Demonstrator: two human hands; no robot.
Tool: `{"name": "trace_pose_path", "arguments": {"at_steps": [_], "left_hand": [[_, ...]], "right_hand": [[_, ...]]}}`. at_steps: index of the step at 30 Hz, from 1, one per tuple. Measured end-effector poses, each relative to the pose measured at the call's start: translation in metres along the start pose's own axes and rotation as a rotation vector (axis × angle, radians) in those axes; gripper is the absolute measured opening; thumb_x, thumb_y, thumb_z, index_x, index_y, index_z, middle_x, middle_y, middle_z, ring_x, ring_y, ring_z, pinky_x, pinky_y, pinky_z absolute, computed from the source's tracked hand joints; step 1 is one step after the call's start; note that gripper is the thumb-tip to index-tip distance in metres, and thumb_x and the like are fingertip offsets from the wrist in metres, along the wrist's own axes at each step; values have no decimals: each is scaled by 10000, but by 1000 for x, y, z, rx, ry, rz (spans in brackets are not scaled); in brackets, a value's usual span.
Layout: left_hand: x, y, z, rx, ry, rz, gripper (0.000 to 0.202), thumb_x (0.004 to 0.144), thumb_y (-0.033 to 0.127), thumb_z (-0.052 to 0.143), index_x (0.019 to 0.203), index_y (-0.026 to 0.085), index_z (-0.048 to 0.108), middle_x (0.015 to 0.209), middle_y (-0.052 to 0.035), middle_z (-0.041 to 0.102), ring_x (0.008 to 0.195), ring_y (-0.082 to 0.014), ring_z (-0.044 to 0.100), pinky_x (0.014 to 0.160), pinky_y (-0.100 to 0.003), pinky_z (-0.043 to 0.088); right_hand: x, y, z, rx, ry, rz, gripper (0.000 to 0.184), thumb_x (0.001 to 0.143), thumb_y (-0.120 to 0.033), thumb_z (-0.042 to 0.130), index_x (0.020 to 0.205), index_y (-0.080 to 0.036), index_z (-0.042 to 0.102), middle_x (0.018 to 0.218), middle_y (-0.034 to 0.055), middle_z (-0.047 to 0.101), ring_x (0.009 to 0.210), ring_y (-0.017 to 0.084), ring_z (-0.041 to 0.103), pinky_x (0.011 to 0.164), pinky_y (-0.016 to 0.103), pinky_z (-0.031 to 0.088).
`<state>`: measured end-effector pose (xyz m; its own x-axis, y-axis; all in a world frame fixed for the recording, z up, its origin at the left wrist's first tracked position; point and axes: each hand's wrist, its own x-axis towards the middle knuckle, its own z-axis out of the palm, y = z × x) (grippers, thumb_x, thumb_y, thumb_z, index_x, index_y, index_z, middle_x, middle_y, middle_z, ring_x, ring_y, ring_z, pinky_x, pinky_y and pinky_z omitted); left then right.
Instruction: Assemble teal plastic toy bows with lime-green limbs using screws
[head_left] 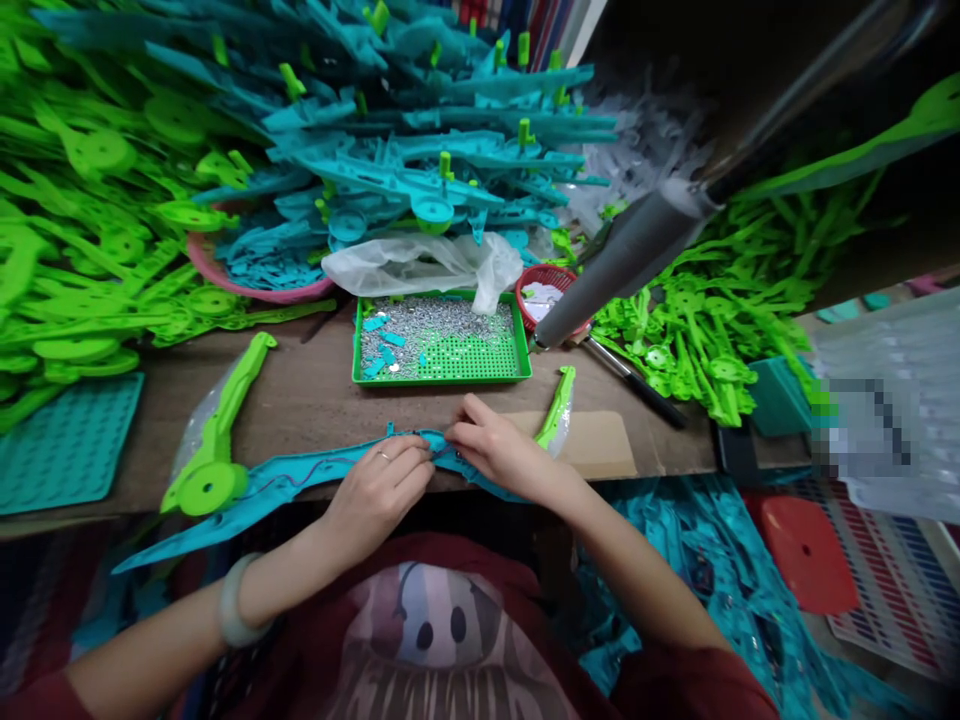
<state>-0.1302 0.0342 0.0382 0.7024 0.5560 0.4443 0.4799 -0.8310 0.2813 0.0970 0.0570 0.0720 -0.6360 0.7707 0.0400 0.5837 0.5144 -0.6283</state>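
Both arms rise from the bottom of the frame and meet just below its centre. The left forearm enters from the lower left, bare, with the wrist slightly bent. The left hand lies palm down, fingers curled and pinched together at the tips. The right forearm comes in from the lower right (at a steeper angle). The right hand arches knuckles up, its fingertips pressed down and almost touching those of the left.

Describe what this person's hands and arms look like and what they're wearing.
Neither hand is gloved. The left hand has a thin ring on one finger and a pale, chunky bangle at the wrist. The right hand wears nothing. The forearms are uncovered; dark red sleeves show only near the bottom corners.
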Motion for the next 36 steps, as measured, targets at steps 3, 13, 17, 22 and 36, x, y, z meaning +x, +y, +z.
{"name": "trace_pose_path", "arguments": {"at_steps": [3,13,17,22,36], "left_hand": [[-1,0,0,35,-12,38,143,977,92,519,971,117,660,956,-90,698,1041,-242,640,924,-391,548],[2,3,1,74,-68,20,223,977,96,497,1150,57,631,1025,-131,656,1042,-280,596,907,-441,551],[4,5,0,64,-100,-32,242,957,85,520,1168,53,635,1054,-148,624,1076,-294,569,917,-452,540],[8,4,-3,97,-136,14,234,947,82,520,1138,67,654,1043,-134,622,1018,-286,563,887,-450,527],[14,0,-6,231,-193,148,302,969,76,421,1141,107,668,962,-114,632,931,-268,589,866,-431,477]], "right_hand": [[-3,0,1,43,46,11,159,1003,-125,469,917,-157,600,1018,65,458,881,162,503,801,279,453],[-3,12,-4,-75,15,-10,151,1005,-190,533,934,-148,659,940,69,547,890,196,508,791,311,448],[-13,12,-9,-55,-21,10,171,1016,-194,506,1027,-150,671,971,82,567,931,207,544,804,315,473],[-25,11,-9,-48,-5,-8,218,1036,-174,450,1141,-144,639,964,80,591,901,188,575,775,287,480],[-23,9,11,-199,51,87,153,1017,-144,475,942,-152,608,894,50,533,785,163,524,695,258,418]]}}
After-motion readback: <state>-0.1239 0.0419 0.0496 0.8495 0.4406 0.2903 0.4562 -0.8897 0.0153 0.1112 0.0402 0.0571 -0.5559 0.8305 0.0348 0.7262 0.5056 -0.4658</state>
